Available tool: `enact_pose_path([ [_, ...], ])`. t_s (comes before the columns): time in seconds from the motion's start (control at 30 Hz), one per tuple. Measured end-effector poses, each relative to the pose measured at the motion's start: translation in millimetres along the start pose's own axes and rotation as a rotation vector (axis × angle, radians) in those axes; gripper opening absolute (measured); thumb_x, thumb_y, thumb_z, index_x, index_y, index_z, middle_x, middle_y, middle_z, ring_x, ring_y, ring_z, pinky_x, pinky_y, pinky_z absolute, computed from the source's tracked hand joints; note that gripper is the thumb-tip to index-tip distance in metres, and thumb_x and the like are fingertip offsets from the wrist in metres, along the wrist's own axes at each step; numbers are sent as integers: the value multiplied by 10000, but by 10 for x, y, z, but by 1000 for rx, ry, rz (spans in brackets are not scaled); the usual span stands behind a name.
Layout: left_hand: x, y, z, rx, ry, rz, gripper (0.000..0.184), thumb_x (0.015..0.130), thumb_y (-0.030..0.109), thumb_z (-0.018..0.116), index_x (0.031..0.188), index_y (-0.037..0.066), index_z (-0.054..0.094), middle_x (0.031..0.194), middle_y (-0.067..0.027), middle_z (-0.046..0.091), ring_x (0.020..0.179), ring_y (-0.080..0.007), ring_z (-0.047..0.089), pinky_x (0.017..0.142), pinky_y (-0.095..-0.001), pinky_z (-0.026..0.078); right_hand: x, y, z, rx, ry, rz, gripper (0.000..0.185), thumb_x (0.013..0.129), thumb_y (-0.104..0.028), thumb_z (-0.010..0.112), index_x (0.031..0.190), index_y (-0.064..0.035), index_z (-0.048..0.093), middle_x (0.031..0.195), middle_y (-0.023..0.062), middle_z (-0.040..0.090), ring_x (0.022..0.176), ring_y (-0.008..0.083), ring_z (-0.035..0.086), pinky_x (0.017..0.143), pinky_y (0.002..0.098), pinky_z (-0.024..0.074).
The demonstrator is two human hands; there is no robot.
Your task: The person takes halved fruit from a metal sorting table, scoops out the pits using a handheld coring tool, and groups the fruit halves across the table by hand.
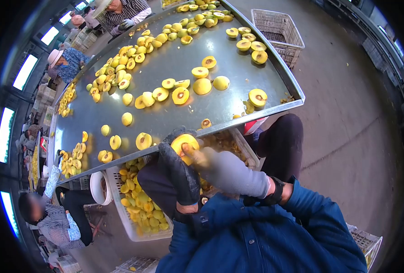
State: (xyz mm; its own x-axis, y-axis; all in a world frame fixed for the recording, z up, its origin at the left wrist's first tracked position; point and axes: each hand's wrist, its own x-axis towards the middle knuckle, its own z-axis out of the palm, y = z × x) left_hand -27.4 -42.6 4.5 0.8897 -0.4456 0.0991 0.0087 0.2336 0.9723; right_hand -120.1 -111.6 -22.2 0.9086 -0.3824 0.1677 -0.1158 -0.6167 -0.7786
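My left hand [173, 157], in a black glove, is closed around a halved yellow peach [184, 144] just over the table's near edge. The cut face is turned up, with a reddish-brown centre. My right hand [213, 167], in a grey glove, presses its fingers against that centre. Blur covers part of this hand, and whatever its closed fingers hold is hidden. Close beyond both hands lie a peach half [143, 141] and a small pitted piece [206, 123] on the metal table [165, 116].
Peach halves [115, 73] are spread over the raised-rim table. Below its edge stand a white crate [131, 227] of peach pieces and a white bucket [101, 187]. Another crate [277, 34] stands at the far right. A person [58, 223] sits at left; others work along the far side.
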Motion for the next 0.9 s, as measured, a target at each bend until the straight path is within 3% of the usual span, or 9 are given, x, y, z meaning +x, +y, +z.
enact_pose_path([
  [0.13,20,17,-11,47,-64,57,651,1010,533,328,1140,-57,571,969,-156,662,876,-230,646,833,-333,528,-3,14,-10,15,2,-27,289,817,-218,669,993,-45,519,740,222,617,707,417,622,603,485,483],
  [0.23,23,53,-64,113,-138,91,656,1000,554,342,1122,-49,571,960,-156,660,861,-230,641,821,-336,520,-34,-158,-209,110,-34,58,249,839,-230,656,935,-33,538,689,150,622,631,357,628,572,440,486],
  [0.33,27,-26,-189,-99,-277,36,614,1006,530,358,1116,-37,565,994,-140,658,881,-218,630,839,-333,497,1,-337,-557,938,-496,345,212,858,-230,643,909,-35,578,630,36,580,538,211,581,518,358,466],
  [0.43,1,-187,-256,-184,-319,16,540,1021,473,370,1159,-20,544,1026,-121,657,889,-215,629,853,-342,496,-56,-122,-433,1301,-765,399,173,865,-211,630,897,-42,617,632,-22,538,541,94,516,505,279,432],
  [0.5,15,-671,-513,28,-152,16,491,1029,432,376,1174,-10,534,1036,-108,656,880,-211,630,858,-345,496,-92,46,-225,1334,-664,320,144,858,-191,631,882,-49,629,643,-1,552,551,84,513,515,267,427],
  [0.6,113,-716,-370,-66,-21,-77,586,1001,533,325,1084,3,560,923,-159,654,768,-274,633,762,-380,531,-73,146,-159,1339,-563,341,130,855,-175,629,828,-48,628,657,14,565,570,85,523,532,257,428],
  [0.77,63,-448,-116,-317,-288,-250,618,990,579,319,993,24,593,871,-171,660,702,-284,638,697,-388,553,-93,344,-63,1350,-541,230,145,877,-168,621,835,-30,629,680,10,574,624,99,536,579,264,445],
  [0.83,11,-691,-194,-191,-117,-181,593,989,565,353,987,31,610,863,-160,660,696,-263,639,661,-363,549,-90,275,-41,1087,-516,248,134,894,-152,610,909,-21,633,708,0,576,655,82,518,618,263,450],
  [0.9,39,-598,-267,-276,-287,-307,584,990,557,362,998,31,615,858,-156,660,703,-253,642,653,-354,549,-142,270,-34,888,-526,168,155,896,-167,607,932,-19,631,717,-9,574,673,70,509,630,260,449],
])
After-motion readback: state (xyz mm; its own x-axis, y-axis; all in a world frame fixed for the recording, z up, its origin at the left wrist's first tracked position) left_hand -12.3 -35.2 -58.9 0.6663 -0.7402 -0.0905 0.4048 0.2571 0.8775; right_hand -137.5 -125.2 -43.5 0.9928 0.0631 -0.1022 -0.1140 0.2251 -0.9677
